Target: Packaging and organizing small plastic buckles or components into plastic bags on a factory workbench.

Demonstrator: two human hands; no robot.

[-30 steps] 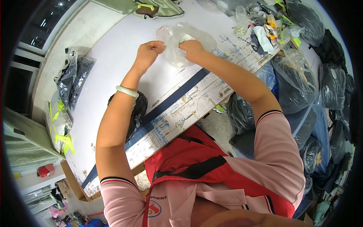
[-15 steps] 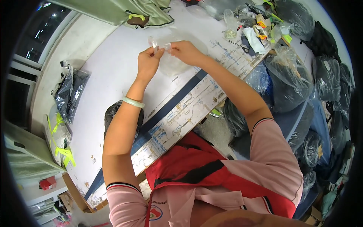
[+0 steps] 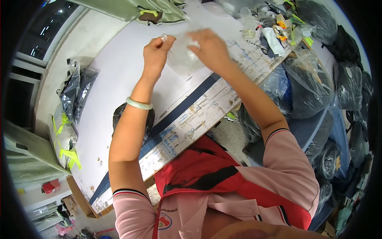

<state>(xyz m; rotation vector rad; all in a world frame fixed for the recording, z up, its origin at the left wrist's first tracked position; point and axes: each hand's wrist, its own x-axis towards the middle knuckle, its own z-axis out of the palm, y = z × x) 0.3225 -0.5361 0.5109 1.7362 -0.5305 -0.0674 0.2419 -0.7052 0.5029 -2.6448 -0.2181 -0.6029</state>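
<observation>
A clear, thin plastic bag (image 3: 181,59) hangs over the white tabletop at the far middle. My left hand (image 3: 156,55) is closed, pinching a gathered bit of the bag's upper edge between thumb and fingertips. On the bag's other side is my right hand (image 3: 211,49), smeared by motion; whether its fingers grip the plastic cannot be made out. Beside my left forearm, partly covered by it, sits a dark plastic-wrapped bundle (image 3: 119,115).
A white table (image 3: 119,59) with a dark blue strip (image 3: 187,99) near its front edge lies before me. Small items and packets (image 3: 274,38) clutter the far right. Plastic-bagged dark goods (image 3: 310,91) crowd the right side. Packaged dark items (image 3: 77,95) lie by the window.
My right hand has shifted right and up, its fingers parting from my left hand's. The left hand has risen slightly and still pinches the plastic bag.
</observation>
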